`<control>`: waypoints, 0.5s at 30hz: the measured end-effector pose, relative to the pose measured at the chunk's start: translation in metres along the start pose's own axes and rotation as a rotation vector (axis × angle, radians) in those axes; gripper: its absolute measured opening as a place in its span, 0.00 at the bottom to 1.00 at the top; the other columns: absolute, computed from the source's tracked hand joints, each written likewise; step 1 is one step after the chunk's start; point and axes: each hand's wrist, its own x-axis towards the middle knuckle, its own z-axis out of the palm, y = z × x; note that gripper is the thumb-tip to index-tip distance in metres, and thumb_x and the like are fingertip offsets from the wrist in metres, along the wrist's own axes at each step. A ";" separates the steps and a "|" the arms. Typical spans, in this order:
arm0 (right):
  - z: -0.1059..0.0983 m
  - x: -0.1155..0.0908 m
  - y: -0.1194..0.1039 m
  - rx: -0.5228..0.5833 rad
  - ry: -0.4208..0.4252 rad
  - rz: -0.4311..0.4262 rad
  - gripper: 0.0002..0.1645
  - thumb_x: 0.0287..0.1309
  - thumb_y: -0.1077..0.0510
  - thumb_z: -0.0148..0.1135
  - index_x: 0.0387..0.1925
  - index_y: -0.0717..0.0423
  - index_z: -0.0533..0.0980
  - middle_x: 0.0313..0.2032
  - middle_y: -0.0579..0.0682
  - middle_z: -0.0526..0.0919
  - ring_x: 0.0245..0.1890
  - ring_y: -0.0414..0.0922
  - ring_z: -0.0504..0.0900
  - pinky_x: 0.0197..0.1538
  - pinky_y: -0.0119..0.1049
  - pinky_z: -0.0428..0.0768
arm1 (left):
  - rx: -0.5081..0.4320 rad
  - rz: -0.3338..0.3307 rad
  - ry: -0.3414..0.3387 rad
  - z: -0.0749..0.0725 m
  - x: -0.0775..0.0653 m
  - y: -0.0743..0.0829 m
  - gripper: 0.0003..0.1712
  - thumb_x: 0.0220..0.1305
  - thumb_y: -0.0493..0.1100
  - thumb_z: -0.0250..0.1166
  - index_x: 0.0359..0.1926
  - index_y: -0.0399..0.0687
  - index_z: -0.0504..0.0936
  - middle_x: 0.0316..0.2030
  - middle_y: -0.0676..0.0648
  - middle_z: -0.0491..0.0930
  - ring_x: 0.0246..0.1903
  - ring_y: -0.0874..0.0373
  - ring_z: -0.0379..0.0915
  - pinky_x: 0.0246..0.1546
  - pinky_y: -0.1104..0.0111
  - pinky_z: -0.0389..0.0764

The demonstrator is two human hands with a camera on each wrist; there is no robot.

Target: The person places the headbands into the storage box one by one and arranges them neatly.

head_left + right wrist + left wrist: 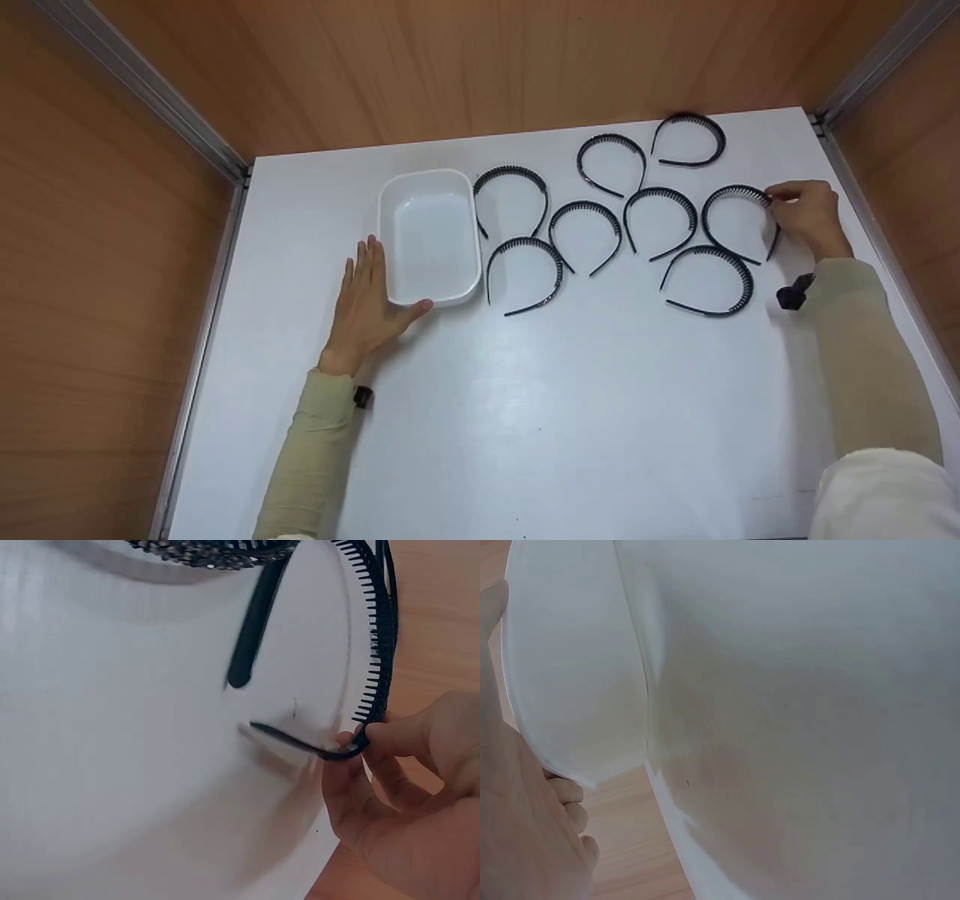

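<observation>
At the table's right side, my right hand pinches one arm of a black toothed headband. The right wrist view shows thumb and fingers on that headband near the end of its teeth. My left hand lies against a white plastic tub, fingers straight along its left side and thumb at the near rim. In the left wrist view, the fingers touch the outside of the tub. Nothing is seen inside the tub.
Several more black headbands lie between the tub and my right hand, among them one near the tub, one close to the held one, and one at the back. Wooden panels border the white table.
</observation>
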 end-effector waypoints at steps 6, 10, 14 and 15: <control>-0.007 -0.002 -0.003 0.028 -0.014 0.038 0.26 0.75 0.59 0.54 0.69 0.64 0.78 0.63 0.65 0.77 0.47 0.39 0.75 0.39 0.19 0.73 | -0.016 -0.002 -0.003 0.000 -0.002 0.000 0.78 0.58 0.82 0.66 0.86 0.35 0.39 0.86 0.35 0.39 0.86 0.43 0.30 0.87 0.49 0.37; -0.011 -0.003 -0.005 0.104 -0.036 0.059 0.26 0.75 0.62 0.55 0.70 0.67 0.76 0.56 0.60 0.78 0.36 0.28 0.78 0.38 0.19 0.82 | -0.011 0.000 0.000 0.000 -0.002 0.000 0.76 0.62 0.80 0.65 0.85 0.34 0.39 0.86 0.35 0.39 0.87 0.44 0.29 0.87 0.50 0.37; -0.016 -0.005 -0.004 0.189 -0.052 0.067 0.27 0.75 0.64 0.55 0.70 0.70 0.74 0.45 0.46 0.79 0.31 0.26 0.82 0.40 0.23 0.88 | -0.005 0.013 0.011 0.002 -0.002 -0.001 0.73 0.65 0.77 0.64 0.86 0.35 0.39 0.86 0.35 0.39 0.87 0.44 0.30 0.87 0.50 0.37; -0.017 -0.006 -0.004 0.198 -0.054 0.066 0.27 0.75 0.63 0.55 0.71 0.70 0.73 0.44 0.45 0.78 0.31 0.26 0.82 0.40 0.23 0.88 | -0.002 0.017 0.016 0.003 -0.002 -0.001 0.72 0.65 0.77 0.64 0.85 0.35 0.39 0.86 0.35 0.40 0.87 0.44 0.30 0.87 0.50 0.37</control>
